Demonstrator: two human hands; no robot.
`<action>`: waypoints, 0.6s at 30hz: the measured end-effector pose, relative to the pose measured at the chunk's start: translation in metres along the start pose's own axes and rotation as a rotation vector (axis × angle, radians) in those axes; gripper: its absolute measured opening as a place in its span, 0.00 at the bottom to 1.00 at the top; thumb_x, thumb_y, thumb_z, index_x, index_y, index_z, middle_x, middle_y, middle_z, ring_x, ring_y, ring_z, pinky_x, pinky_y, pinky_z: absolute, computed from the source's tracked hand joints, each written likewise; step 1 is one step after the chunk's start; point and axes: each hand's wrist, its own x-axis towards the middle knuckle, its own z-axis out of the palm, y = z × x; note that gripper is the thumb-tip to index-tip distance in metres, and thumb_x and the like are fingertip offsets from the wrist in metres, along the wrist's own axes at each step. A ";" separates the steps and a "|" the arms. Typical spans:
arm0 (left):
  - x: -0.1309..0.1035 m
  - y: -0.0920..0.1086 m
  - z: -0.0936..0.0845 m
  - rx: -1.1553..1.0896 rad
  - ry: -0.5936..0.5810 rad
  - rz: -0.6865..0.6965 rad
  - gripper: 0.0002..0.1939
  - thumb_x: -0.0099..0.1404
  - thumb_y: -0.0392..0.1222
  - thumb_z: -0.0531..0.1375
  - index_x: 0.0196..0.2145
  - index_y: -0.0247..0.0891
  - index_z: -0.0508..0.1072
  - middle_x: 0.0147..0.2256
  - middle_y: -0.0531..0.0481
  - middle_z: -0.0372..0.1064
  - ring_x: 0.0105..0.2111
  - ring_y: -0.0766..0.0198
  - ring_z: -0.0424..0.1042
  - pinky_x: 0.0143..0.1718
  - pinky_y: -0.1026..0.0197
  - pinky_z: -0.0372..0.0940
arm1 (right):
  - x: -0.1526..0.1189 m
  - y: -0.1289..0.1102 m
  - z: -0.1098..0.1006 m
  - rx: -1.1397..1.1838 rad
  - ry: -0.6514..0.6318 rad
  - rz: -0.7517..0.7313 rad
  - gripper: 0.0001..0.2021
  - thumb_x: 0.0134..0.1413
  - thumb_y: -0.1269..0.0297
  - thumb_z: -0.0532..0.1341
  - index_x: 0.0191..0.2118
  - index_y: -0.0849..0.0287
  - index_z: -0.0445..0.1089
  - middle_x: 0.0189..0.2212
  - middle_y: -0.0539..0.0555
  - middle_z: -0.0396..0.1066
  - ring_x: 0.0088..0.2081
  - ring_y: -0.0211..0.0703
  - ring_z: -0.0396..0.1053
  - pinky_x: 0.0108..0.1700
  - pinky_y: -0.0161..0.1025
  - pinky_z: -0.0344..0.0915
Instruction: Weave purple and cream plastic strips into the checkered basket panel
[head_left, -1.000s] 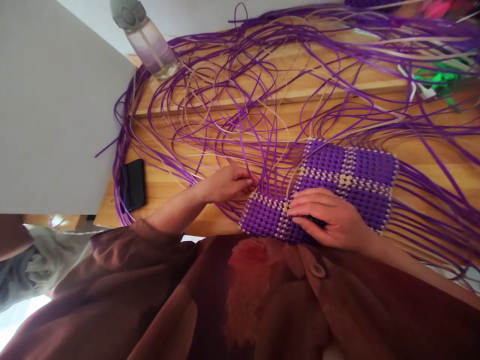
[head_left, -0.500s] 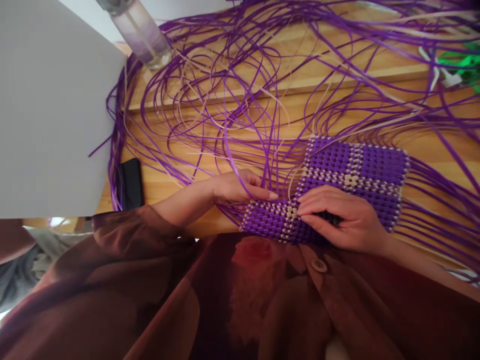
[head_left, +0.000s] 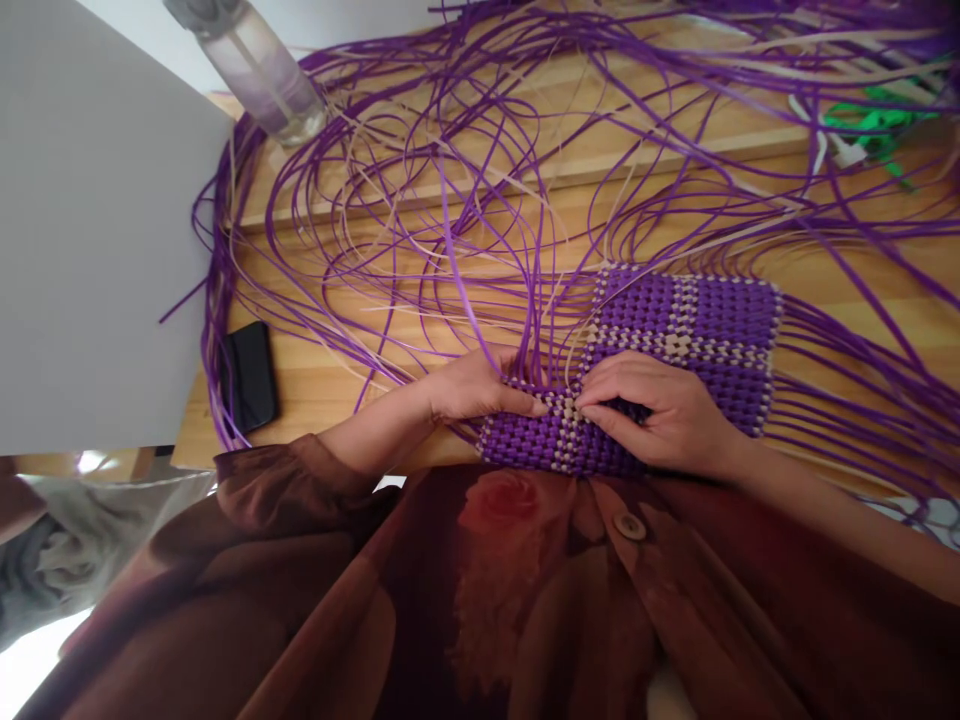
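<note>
A purple and beige woven piece [head_left: 731, 325] lies near the table's front edge, long loose strands running out from its sides. Its narrower front part [head_left: 525, 440] reaches left against the shirt. My left hand [head_left: 487, 385] grips the upper edge of that part, thumb on top and the other fingers behind upright purple strands. My right hand [head_left: 652, 405] is closed in a pinch over the weave beside a beige patch; what lies between its fingertips is too small to make out.
Tangled purple and beige strands [head_left: 450, 150] cover the back and left of the wooden table [head_left: 300, 350]. A clear bottle [head_left: 262, 75] stands back left, a black phone [head_left: 251, 375] lies left, and green and white items [head_left: 877, 125] lie back right.
The whole view has shifted, so most things appear a little further left. My left thumb has moved down from the strands onto the woven edge. My right hand keeps its pinch.
</note>
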 end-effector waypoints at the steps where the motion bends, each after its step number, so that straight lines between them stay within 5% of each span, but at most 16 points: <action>1: 0.000 -0.002 0.000 0.019 0.003 0.024 0.17 0.54 0.38 0.69 0.42 0.33 0.76 0.41 0.48 0.76 0.39 0.63 0.73 0.48 0.58 0.67 | 0.000 0.000 0.000 -0.007 0.001 -0.001 0.07 0.57 0.70 0.64 0.39 0.50 0.73 0.35 0.50 0.77 0.40 0.44 0.74 0.48 0.45 0.71; 18: 0.002 -0.017 0.002 0.247 0.286 0.212 0.19 0.49 0.40 0.69 0.39 0.30 0.77 0.37 0.46 0.78 0.37 0.60 0.73 0.45 0.58 0.68 | -0.005 -0.008 -0.003 -0.234 -0.018 -0.145 0.05 0.58 0.67 0.64 0.40 0.54 0.76 0.39 0.52 0.79 0.48 0.47 0.75 0.56 0.47 0.70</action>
